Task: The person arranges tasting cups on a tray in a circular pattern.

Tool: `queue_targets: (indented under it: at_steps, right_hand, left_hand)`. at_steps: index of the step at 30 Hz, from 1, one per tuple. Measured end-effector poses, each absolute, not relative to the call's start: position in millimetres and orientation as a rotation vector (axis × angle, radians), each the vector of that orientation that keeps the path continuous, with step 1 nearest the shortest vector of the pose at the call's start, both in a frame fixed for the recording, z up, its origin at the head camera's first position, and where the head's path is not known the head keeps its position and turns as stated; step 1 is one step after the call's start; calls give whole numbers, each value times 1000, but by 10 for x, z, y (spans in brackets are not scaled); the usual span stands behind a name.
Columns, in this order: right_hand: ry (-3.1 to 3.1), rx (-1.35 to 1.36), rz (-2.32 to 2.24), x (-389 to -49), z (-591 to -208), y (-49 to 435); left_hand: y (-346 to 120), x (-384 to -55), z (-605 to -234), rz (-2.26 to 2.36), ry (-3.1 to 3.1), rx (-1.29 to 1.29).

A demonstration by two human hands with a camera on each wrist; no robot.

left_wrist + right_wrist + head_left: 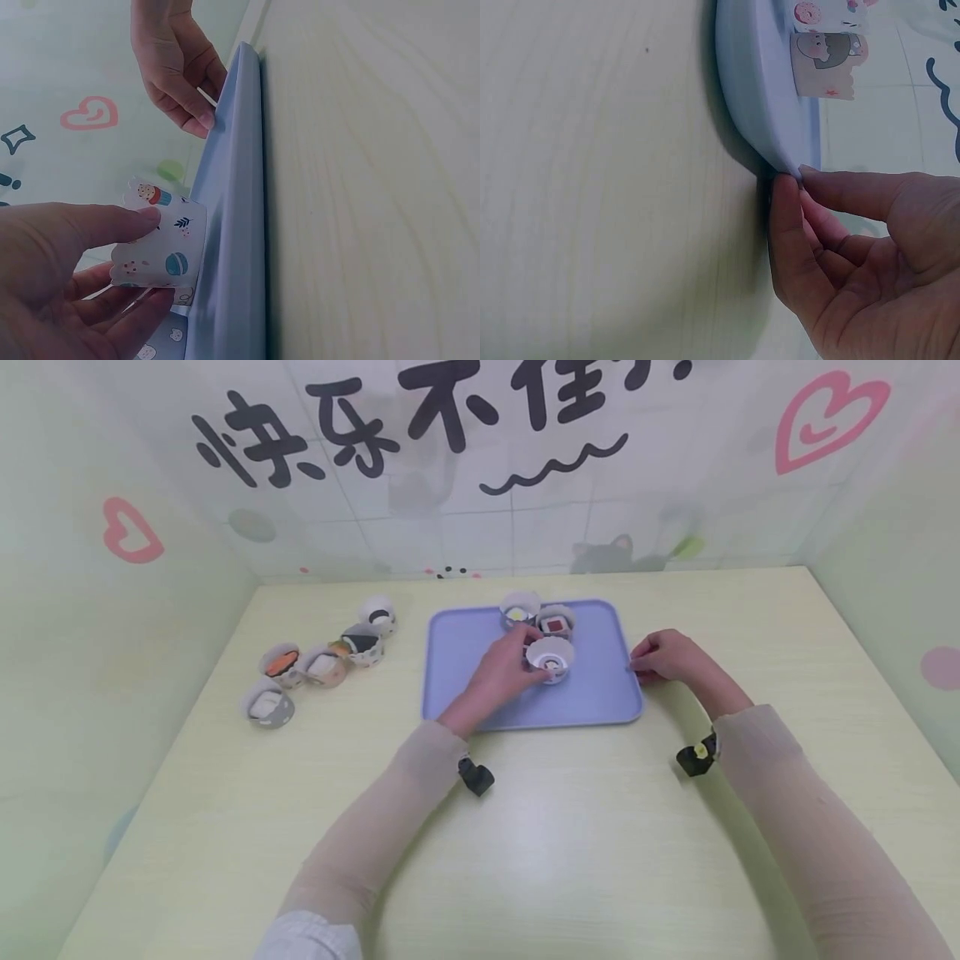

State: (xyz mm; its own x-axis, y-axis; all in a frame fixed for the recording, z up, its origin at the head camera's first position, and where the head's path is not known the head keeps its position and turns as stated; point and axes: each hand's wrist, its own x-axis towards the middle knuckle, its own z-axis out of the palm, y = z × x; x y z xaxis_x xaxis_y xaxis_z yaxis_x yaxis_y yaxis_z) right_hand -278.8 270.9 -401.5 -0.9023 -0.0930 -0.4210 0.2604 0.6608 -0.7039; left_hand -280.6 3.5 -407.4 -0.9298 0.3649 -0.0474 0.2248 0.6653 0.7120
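Note:
Over the blue tray (pixel 461 664), my left hand (pixel 501 672) grips a white paper cake cup (pixel 166 238) with a scalloped rim and small printed cakes, thumb on one side and fingers on the other. Something white and dark shows inside that cup. Right behind it on the tray are two more paper cups, one with a white and yellow piece (pixel 517 615), the other with a white piece with a dark red centre (pixel 555 626). My right hand (pixel 667 658) pinches the tray's right rim (pixel 780 146) between thumb and fingers.
Left of the tray, several paper cups stand in a group on the pale wood table (pixel 525 843). One holds an orange-topped piece (pixel 282 663), a grey one a white piece (pixel 266 703). Behind the table rises a wall (pixel 450 543) with black lettering.

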Motion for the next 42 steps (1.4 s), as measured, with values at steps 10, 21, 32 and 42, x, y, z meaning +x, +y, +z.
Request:
queue_targets:
  at_steps: [10, 21, 32, 42]
  right_hand:
    - [2456, 127, -1131, -2782, -3983, 2692]
    - [2466, 133, -1119, -2790, -3997, 2710]
    - [2474, 132, -1105, -2777, -4007, 2689]
    - [2479, 122, -1108, -2793, -4023, 2697]
  left_hand:
    - [107, -2810, -4085, 1035, 2744, 504]
    - [176, -2815, -4083, 1002, 2777, 438]
    - [210, -2804, -4085, 951, 2804, 339]
    - [124, -2768, -4039, 1032, 2762, 297]
